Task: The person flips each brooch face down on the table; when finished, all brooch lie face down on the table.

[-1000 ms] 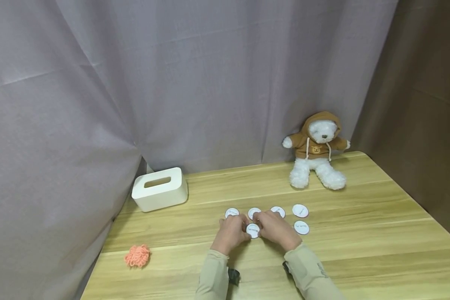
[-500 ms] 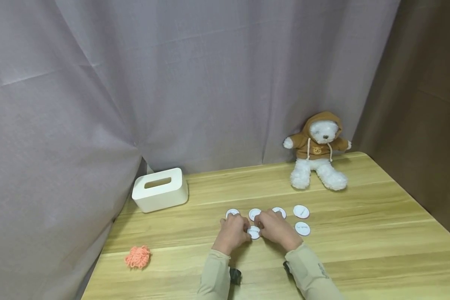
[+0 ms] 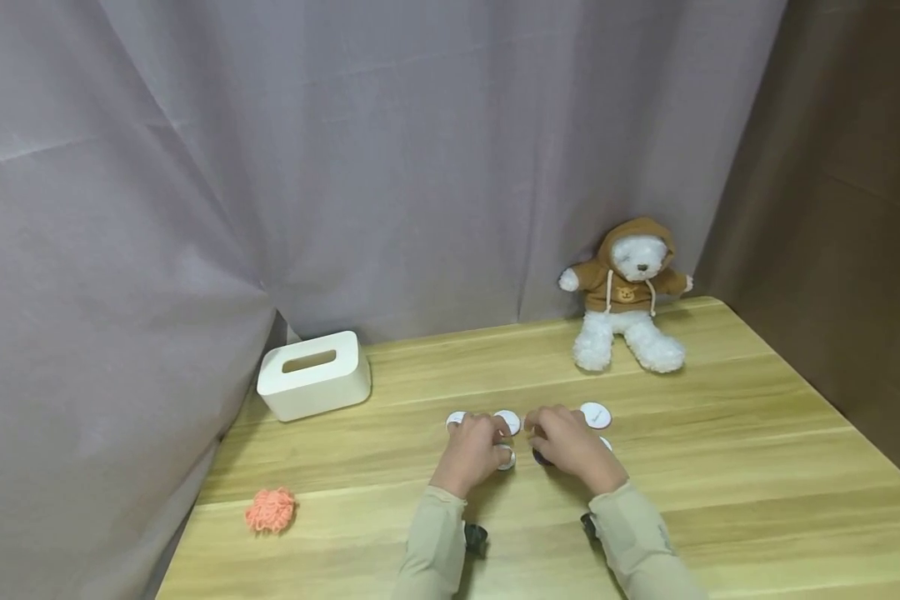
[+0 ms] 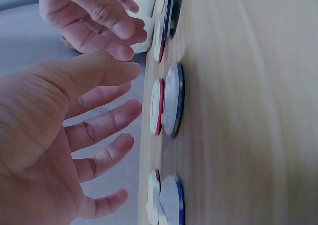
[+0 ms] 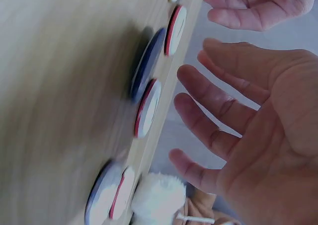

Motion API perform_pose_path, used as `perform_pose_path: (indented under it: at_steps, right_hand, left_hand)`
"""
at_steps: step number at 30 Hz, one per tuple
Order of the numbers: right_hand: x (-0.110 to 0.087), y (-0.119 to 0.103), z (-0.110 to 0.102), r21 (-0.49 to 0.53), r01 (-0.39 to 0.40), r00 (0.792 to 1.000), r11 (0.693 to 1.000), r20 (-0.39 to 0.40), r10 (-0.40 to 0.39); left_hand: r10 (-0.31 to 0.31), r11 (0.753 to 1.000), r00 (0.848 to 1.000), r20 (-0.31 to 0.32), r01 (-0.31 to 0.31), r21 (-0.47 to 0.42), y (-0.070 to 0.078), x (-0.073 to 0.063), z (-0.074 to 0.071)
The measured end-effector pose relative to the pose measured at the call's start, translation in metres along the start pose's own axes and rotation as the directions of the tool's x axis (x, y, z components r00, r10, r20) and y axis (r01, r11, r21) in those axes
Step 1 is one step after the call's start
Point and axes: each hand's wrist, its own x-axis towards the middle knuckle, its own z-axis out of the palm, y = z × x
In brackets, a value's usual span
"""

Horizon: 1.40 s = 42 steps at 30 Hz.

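Round white discs with dark writing and red or blue rims lie in two rows. My left hand (image 3: pixel 471 454) is over the left part, fingers spread and bent loosely; a near-row disc (image 3: pixel 505 457) shows beside its thumb. In the left wrist view, a red-rimmed disc (image 4: pixel 157 106) and a dark-rimmed disc (image 4: pixel 174 101) lie just beyond those fingertips. My right hand (image 3: pixel 572 446) hovers farther right with loosely curved fingers. Below it a dark blue disc (image 5: pixel 148 65) stands tilted, apart from the fingers in the right wrist view. The right hand partly hides a near-row disc (image 3: pixel 607 443).
Far-row discs include a left one (image 3: pixel 456 421), a middle one (image 3: pixel 507 422) and a right one (image 3: pixel 596 415). A teddy bear (image 3: pixel 630 292) in a brown hoodie sits behind. A white tissue box (image 3: pixel 315 377) and coral yarn (image 3: pixel 271 511) are at left on the wooden table (image 3: pixel 390 533).
The hands have parted from the white disc between them. My right hand has shifted right, and a dark disc now shows under it. The head view has shifted slightly.
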Motion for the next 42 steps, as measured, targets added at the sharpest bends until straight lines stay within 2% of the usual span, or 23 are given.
perform_pose_path:
  at_steps: [8,12,21,32,36,42]
  right_hand:
    - [-0.008,0.015,-0.001,0.008,0.033,0.999,0.999,-0.031,-0.032]
    - [-0.011,0.019,-0.001,-0.007,0.025,0.998,1.0,-0.057,-0.026]
    - [-0.017,0.02,0.003,-0.019,-0.002,0.999,1.0,-0.041,0.001]
    - [-0.016,0.024,-0.01,-0.03,0.022,0.999,0.999,-0.027,-0.023]
    - [-0.017,0.025,-0.014,-0.029,0.037,0.999,0.999,-0.032,-0.037]
    - [-0.019,0.03,-0.014,-0.001,0.105,0.989,0.994,-0.104,-0.105]
  left_hand:
    - [0.037,0.999,0.999,0.025,-0.037,-0.011,0.009,0.005,0.006]
    - [0.069,0.997,0.997,0.026,-0.07,0.034,0.013,0.008,0.013]
    - [0.081,0.989,0.995,0.059,-0.088,0.122,0.024,0.011,0.025]
    - [0.108,0.98,0.994,0.005,-0.107,0.169,0.031,0.021,0.026]
    - [0.104,0.982,0.995,0.004,-0.103,0.157,0.032,0.02,0.027]
    - [0.113,0.991,0.994,0.004,-0.113,0.068,0.031,0.014,0.026]
